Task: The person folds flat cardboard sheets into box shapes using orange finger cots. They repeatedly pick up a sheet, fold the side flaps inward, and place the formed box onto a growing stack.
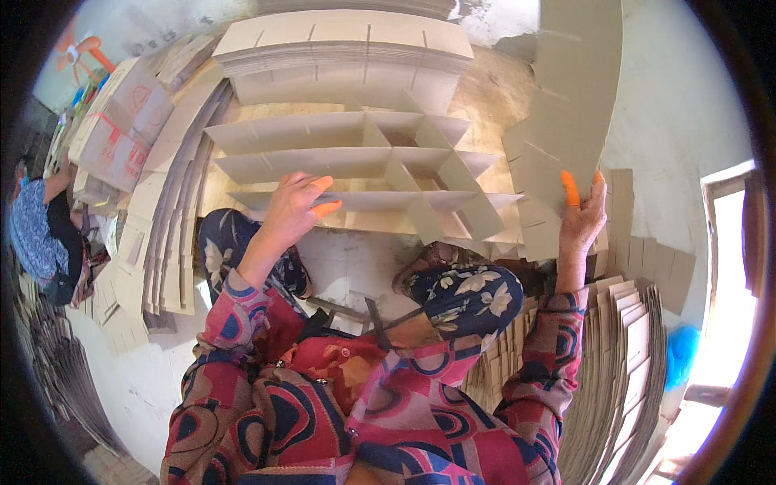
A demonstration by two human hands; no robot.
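My right hand, with orange finger covers, grips the right edge of a long slotted cardboard strip raised at the right. Its thumb lies across the face of the strip. My left hand, also with orange covers on thumb and a finger, is at the near long strip of a cardboard divider grid. Those two fingertips are apart, about the strip's top edge. Three long strips stand on edge in the grid, and shorter cross strips slot through them toward its right end.
Behind the grid lies a thick stack of slotted cardboard strips on the wooden board. More stacks lean at left, with a taped carton. Bundled strips stand beside my right arm. Another person sits far left.
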